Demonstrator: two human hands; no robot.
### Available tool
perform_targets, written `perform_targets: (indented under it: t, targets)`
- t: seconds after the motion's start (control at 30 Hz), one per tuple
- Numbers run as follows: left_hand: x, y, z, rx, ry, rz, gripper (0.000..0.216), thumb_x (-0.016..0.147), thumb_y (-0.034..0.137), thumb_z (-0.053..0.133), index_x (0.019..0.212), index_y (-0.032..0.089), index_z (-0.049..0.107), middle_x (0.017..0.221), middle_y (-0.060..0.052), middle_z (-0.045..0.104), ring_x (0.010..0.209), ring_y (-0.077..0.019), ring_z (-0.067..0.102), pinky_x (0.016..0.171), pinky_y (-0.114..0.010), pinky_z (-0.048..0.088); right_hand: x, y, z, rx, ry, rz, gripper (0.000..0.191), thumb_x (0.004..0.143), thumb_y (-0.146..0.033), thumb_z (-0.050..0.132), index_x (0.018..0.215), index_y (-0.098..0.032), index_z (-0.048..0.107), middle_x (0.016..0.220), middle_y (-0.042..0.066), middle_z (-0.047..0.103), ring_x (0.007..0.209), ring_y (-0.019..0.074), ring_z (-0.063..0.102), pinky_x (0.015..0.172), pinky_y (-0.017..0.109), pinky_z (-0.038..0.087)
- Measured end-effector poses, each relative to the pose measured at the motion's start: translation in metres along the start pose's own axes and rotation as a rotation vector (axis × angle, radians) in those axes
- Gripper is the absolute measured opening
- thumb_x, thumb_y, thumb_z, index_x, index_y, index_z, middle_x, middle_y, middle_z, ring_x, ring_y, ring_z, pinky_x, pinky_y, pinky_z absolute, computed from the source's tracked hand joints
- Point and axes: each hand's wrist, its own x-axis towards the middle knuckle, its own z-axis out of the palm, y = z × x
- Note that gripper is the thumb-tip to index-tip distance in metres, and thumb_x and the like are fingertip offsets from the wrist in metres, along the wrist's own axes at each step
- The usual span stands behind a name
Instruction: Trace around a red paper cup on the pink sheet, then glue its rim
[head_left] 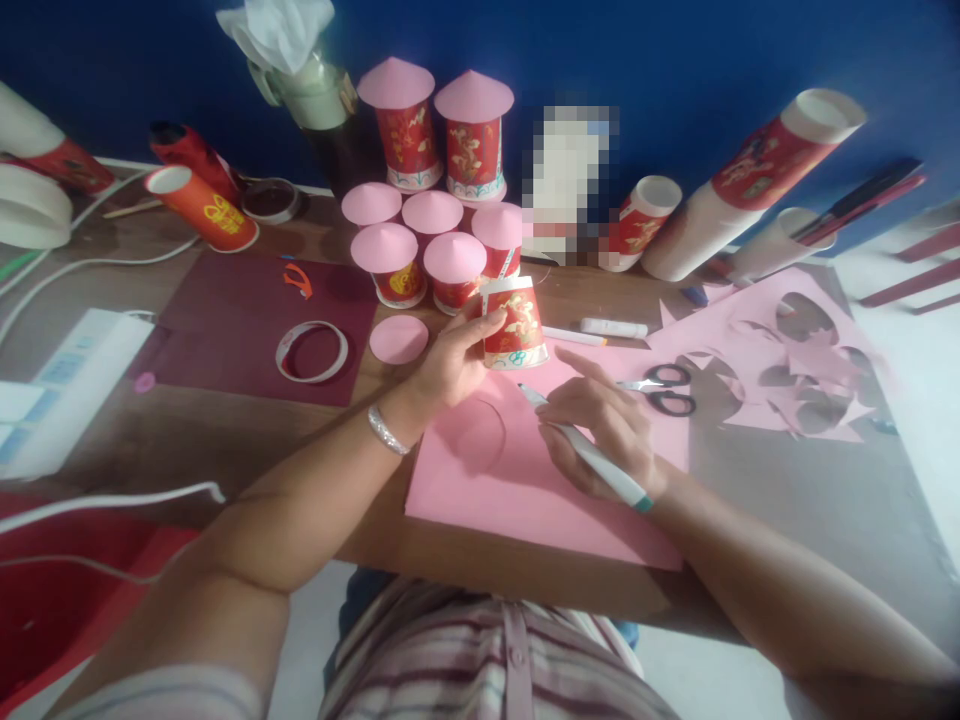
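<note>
My left hand (457,355) is closed round a red paper cup (516,318) with gold figures and green marker drawings along its white rim. The cup stands mouth down in the air above a pink paper sheet (592,525). In my right hand (600,425) is a white marker (600,465) with a green end, its dark tip pointing toward the cup but apart from it. A round outline shows on the sheet below my left hand. Black-handled scissors (670,390) lie just right of my right hand. A pink paper disc (399,341) lies left of the cup.
Several red cups with pink cone tops, such as this cup (472,150), stand behind my hands. Cut pink scraps (787,375) lie at right. A tape roll (311,352) rests on a dark red sheet (225,340). Stacked cups (772,170) lean at the back right; a power strip (75,400) lies left.
</note>
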Motion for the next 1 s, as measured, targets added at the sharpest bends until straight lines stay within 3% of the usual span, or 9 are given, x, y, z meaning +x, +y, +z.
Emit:
perform_targets:
  t: [0.17, 0.43, 0.77, 1.0]
  targets:
    - [0.0001, 0.0004, -0.0003, 0.012, 0.026, -0.065, 0.032, 0.085, 0.037, 0.077, 0.111, 0.019, 0.074, 0.112, -0.008, 0.077, 0.116, -0.0287, 0.071, 0.103, -0.044, 0.055, -0.0013, -0.0022, 0.0033, 0.046, -0.008, 0.005, 0.021, 0.092, -0.009, 0.064, 0.109, -0.021, 0.063, 0.082, -0.001, 0.068, 0.068, 0.0155, 0.067, 0.104, 0.056, 0.066]
    - [-0.0026, 0.0000, 0.0046, 0.111, 0.003, -0.044, 0.041, 0.082, 0.045, 0.087, 0.111, 0.020, 0.074, 0.109, -0.008, 0.077, 0.102, -0.0226, 0.072, 0.092, -0.036, 0.056, 0.0009, -0.0045, 0.0037, 0.054, -0.051, -0.031, 0.014, 0.095, -0.014, 0.065, 0.108, -0.019, 0.063, 0.080, -0.001, 0.067, 0.068, 0.0151, 0.067, 0.104, 0.055, 0.067]
    - [-0.0036, 0.0018, 0.0071, 0.118, 0.010, -0.074, 0.043, 0.079, 0.046, 0.090, 0.107, 0.018, 0.073, 0.106, -0.008, 0.076, 0.105, -0.0253, 0.071, 0.095, -0.039, 0.054, 0.0012, 0.0046, 0.0022, -0.097, 0.024, -0.014, 0.017, 0.095, -0.012, 0.063, 0.108, -0.023, 0.062, 0.077, -0.001, 0.070, 0.067, 0.0176, 0.069, 0.075, 0.041, 0.069]
    - [-0.0046, 0.0029, 0.0091, 0.133, 0.015, -0.064, 0.043, 0.078, 0.046, 0.091, 0.105, 0.018, 0.072, 0.103, -0.007, 0.075, 0.101, -0.0244, 0.071, 0.094, -0.039, 0.052, -0.0007, 0.0039, 0.0044, -0.110, 0.011, -0.002, 0.022, 0.093, -0.011, 0.065, 0.112, -0.023, 0.063, 0.080, 0.000, 0.072, 0.073, 0.0197, 0.073, 0.074, 0.038, 0.066]
